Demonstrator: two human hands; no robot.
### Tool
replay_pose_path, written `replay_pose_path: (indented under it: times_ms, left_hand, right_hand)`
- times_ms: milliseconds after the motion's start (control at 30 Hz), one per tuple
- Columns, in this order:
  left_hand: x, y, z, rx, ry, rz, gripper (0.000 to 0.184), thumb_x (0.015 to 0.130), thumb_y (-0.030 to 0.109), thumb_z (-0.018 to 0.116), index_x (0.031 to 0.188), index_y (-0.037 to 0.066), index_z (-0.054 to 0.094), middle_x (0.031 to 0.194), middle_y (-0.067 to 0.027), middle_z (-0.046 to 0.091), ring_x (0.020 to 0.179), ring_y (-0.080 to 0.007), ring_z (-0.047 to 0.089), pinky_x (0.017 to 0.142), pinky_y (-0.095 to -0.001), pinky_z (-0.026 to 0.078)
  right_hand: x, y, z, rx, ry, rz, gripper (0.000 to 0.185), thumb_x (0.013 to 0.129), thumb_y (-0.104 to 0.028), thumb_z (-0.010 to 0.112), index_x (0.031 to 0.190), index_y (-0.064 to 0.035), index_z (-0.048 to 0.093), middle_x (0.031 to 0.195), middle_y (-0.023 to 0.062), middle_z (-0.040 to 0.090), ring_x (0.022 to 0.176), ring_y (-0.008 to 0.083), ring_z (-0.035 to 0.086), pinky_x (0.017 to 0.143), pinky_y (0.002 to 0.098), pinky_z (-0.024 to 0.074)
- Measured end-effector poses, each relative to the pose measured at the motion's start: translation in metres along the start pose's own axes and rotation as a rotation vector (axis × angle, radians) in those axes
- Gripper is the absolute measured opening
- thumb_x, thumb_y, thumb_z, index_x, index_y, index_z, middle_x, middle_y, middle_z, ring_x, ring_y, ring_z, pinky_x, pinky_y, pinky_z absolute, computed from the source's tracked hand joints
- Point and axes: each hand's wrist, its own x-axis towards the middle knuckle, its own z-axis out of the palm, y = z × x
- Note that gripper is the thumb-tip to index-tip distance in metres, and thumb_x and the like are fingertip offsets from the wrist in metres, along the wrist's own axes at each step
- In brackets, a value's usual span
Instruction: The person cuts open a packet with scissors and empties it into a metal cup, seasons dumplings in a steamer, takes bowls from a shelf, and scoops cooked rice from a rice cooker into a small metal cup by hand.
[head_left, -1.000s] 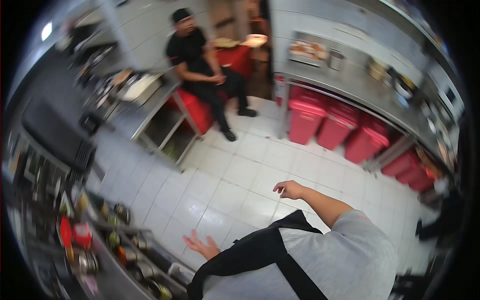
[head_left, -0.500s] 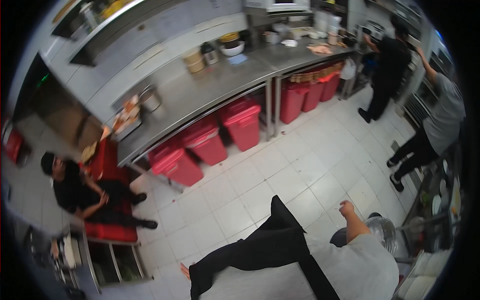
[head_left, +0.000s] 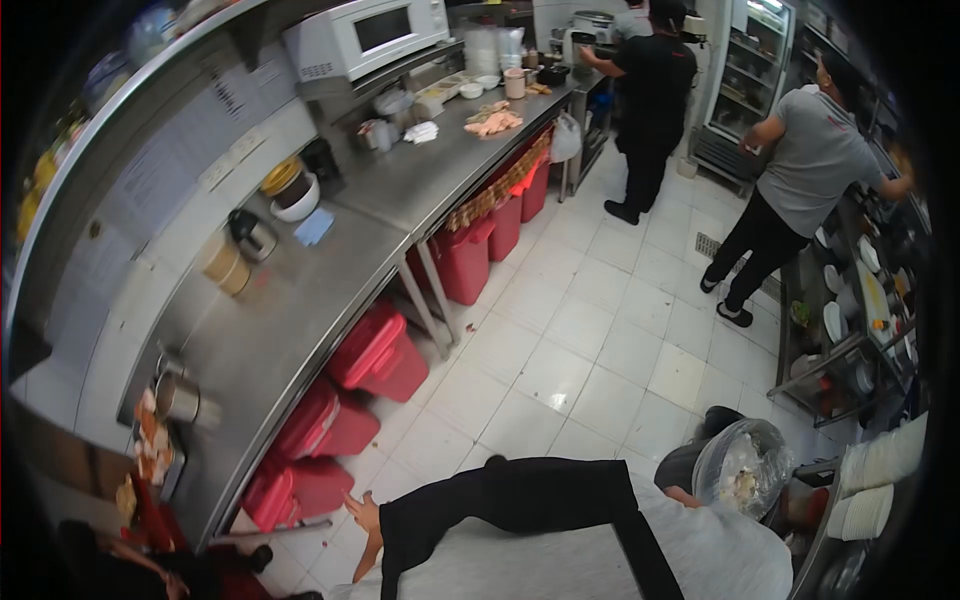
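Hanging empty with fingers parted, the left hand (head_left: pixel 366 514) is pointing toward a nearby red lidded bin (head_left: pixel 305 490) beneath the steel counter (head_left: pixel 318 275). The right hand (head_left: pixel 682 496) is showing only partly, grip indeterminable, beside a plastic-lined waste bin (head_left: pixel 712 478) standing upright, long axis vertical, mouth facing upward.
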Motion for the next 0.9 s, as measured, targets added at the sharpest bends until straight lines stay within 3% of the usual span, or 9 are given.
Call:
replay_pose_path:
  times_ms: [133,267,333,367,433,500,667,800,900]
  left_hand:
    - [0.109,0.137,0.045,0.24,-0.307,0.301,0.057,0.061,0.023,0.079,0.113,0.011,0.058,0.149,-0.0166,0.009,0.134,-0.0393,0.02,0.098,-0.0546,0.035]
    - [0.156,0.314,0.067,0.165,-0.299,0.801,0.061,0.063,0.022,0.078,0.119,0.012,0.056,0.149,-0.0184,0.012,0.135,-0.0406,0.018,0.104,-0.0529,0.03]
    - [0.178,0.392,0.095,0.076,-0.339,0.887,0.061,0.064,0.023,0.078,0.12,0.011,0.055,0.149,-0.0194,0.013,0.135,-0.0408,0.018,0.104,-0.0528,0.029]
    - [0.187,0.431,0.108,0.053,-0.332,0.94,0.061,0.065,0.022,0.078,0.12,0.011,0.055,0.149,-0.0194,0.012,0.135,-0.0409,0.018,0.104,-0.0527,0.029]
    - [0.201,0.501,0.131,0.01,-0.321,1.033,0.06,0.066,0.022,0.077,0.121,0.012,0.055,0.149,-0.0194,0.012,0.135,-0.0413,0.018,0.104,-0.0527,0.029]
    - [0.209,0.568,0.146,-0.025,-0.354,1.082,0.059,0.067,0.022,0.076,0.122,0.013,0.055,0.149,-0.0192,0.013,0.135,-0.0413,0.018,0.104,-0.0521,0.029]
    - [0.234,0.698,0.181,-0.11,-0.331,1.142,0.053,0.069,0.021,0.075,0.117,0.014,0.057,0.148,-0.0169,0.017,0.134,-0.0402,0.021,0.104,-0.0489,0.03]
    - [0.321,0.797,0.215,-0.334,-0.145,1.134,0.03,0.069,0.014,0.073,0.097,0.01,0.063,0.127,-0.0145,0.044,0.12,-0.0356,0.04,0.099,-0.0451,0.037]
    - [0.383,0.881,0.218,-0.427,0.002,1.037,0.016,0.075,0.013,0.068,0.088,0.007,0.061,0.112,-0.0151,0.053,0.106,-0.0342,0.049,0.089,-0.0419,0.041]
  right_hand:
    - [-0.006,-0.099,-0.014,0.395,0.085,-0.011,0.027,0.075,-0.008,0.07,0.101,-0.0107,0.061,0.081,0.0084,0.065,0.065,0.0199,0.062,0.055,0.0386,0.0512]
    - [0.025,-0.102,-0.014,0.672,0.084,0.123,0.031,0.076,-0.007,0.071,0.104,-0.0125,0.06,0.081,0.0079,0.066,0.064,0.0187,0.061,0.054,0.039,0.0508]
    - [0.053,-0.071,-0.001,0.335,0.176,0.153,0.024,0.078,-0.007,0.067,0.1,-0.0126,0.061,0.08,0.0073,0.065,0.063,0.0181,0.06,0.052,0.0365,0.0489]
    - [0.121,0.006,0.012,-0.143,0.365,-0.229,0.02,0.078,-0.006,0.064,0.097,-0.0118,0.062,0.077,0.0075,0.064,0.06,0.018,0.059,0.048,0.0345,0.0462]
    - [0.099,-0.052,-0.024,0.175,0.244,0.064,0.021,0.078,-0.006,0.064,0.098,-0.0116,0.062,0.076,0.0075,0.064,0.06,0.0178,0.059,0.048,0.0341,0.0462]
    - [0.117,-0.093,-0.077,0.275,0.251,0.087,0.022,0.078,-0.006,0.064,0.099,-0.0115,0.062,0.076,0.0074,0.063,0.06,0.0177,0.059,0.048,0.0337,0.0461]
    - [0.23,-0.211,-0.232,0.506,0.369,-0.151,0.024,0.078,-0.006,0.063,0.1,-0.0111,0.061,0.074,0.0073,0.063,0.06,0.0174,0.059,0.049,0.0328,0.046]
    - [0.22,-0.431,-0.379,0.55,0.427,-0.22,0.029,0.077,-0.004,0.062,0.106,-0.0082,0.059,0.073,0.0057,0.061,0.061,0.0155,0.058,0.05,0.0308,0.0462]
    - [0.21,-0.561,-0.443,0.564,0.446,-0.358,0.031,0.08,-0.005,0.061,0.111,-0.0067,0.057,0.08,0.0051,0.063,0.071,0.0139,0.061,0.057,0.03,0.0485]
